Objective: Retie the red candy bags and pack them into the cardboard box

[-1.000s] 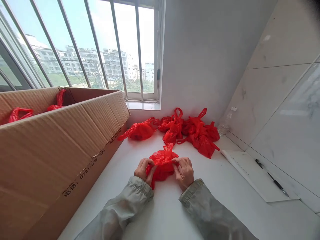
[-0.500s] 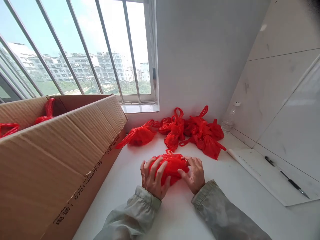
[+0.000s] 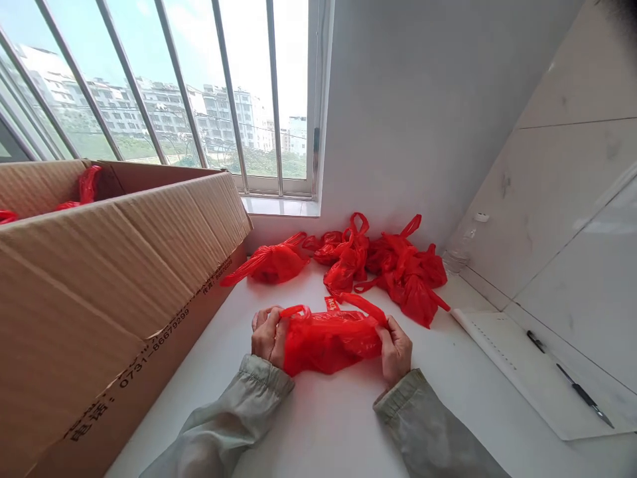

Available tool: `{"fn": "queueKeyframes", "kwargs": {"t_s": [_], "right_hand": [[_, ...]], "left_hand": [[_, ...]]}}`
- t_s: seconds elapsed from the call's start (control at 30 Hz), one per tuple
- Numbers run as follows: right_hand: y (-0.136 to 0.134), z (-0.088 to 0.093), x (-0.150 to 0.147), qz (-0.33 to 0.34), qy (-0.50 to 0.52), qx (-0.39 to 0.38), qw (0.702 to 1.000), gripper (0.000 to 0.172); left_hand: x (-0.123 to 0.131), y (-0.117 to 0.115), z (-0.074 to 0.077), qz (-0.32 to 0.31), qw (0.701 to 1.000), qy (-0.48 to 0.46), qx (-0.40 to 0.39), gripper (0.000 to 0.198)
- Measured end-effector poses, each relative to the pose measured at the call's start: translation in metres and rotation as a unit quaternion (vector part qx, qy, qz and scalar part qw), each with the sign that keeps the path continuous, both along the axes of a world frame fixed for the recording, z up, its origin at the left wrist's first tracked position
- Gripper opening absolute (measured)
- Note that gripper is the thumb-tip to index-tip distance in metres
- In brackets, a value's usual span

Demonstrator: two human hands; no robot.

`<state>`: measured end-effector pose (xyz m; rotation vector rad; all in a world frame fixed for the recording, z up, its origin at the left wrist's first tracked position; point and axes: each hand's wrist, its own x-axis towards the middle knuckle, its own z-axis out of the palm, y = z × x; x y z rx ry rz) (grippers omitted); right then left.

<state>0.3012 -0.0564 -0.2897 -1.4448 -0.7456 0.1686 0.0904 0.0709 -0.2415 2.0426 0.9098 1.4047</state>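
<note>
1. Head view: the translucent red plastic carrier bag (image 3: 331, 342) is at the centre of the white flat tabletop (image 3: 323, 425), between the person's hands; whether its underside touches the surface cannot be told.
2. Head view: the bare left hand (image 3: 266, 336), at the bag's 9 o'clock edge, has its fingers curled closed on the plastic beside one handle loop. The bare right hand (image 3: 397, 348), at 3 o'clock, pinches the opposite edge, thumb against fingers.
3. Head view: spreading the bag well probably calls for even, gentle tension, both hands level, each grip gathering enough thin film beside the handle to avoid tearing it.
4. Head view: the bag's long axis runs roughly from 9 to 3 o'clock. Its handles stand on the far side, towards 12 o'clock; its fuller, rounded side faces 6 o'clock. The brown corrugated cardboard box (image 3: 124, 265) lies towards 10 o'clock, well apart.
</note>
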Motion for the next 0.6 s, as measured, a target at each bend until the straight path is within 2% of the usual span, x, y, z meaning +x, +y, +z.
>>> {"fn": "queueKeyframes", "kwargs": {"t_s": [0.07,0.17,0.3,0.37,0.43,0.47,0.53,0.6], "right_hand": [[0.002,-0.005,0.003,0.013,0.015,0.019,1.000,0.021],[0.005,-0.009,0.002,0.038,0.043,0.049,0.997,0.015],[0.005,-0.005,-0.002,0.068,0.074,0.079,0.992,0.007],[0.004,-0.002,-0.002,0.079,0.087,0.085,0.989,0.009],[0.003,0.001,-0.003,0.090,0.098,0.078,0.988,0.016],[0.003,0.002,-0.004,0.098,0.101,0.070,0.988,0.020],[0.002,0.003,-0.007,0.116,0.102,0.050,0.987,0.026],[0.001,0.003,-0.010,0.133,0.111,0.041,0.984,0.028]], "left_hand": [[-0.003,0.010,0.015,-0.044,0.997,-0.030,-0.053,0.029],[-0.008,0.014,0.050,-0.142,0.981,-0.050,-0.121,0.029],[-0.024,0.002,0.100,-0.280,0.942,-0.013,-0.186,0.034],[-0.033,-0.008,0.117,-0.345,0.916,0.037,-0.204,0.046],[-0.037,-0.021,0.127,-0.367,0.907,0.130,-0.161,0.057],[-0.037,-0.028,0.127,-0.352,0.910,0.190,-0.113,0.061],[-0.031,-0.042,0.121,-0.291,0.903,0.315,0.009,0.059],[-0.021,-0.054,0.107,-0.225,0.879,0.406,0.110,0.049]]}}
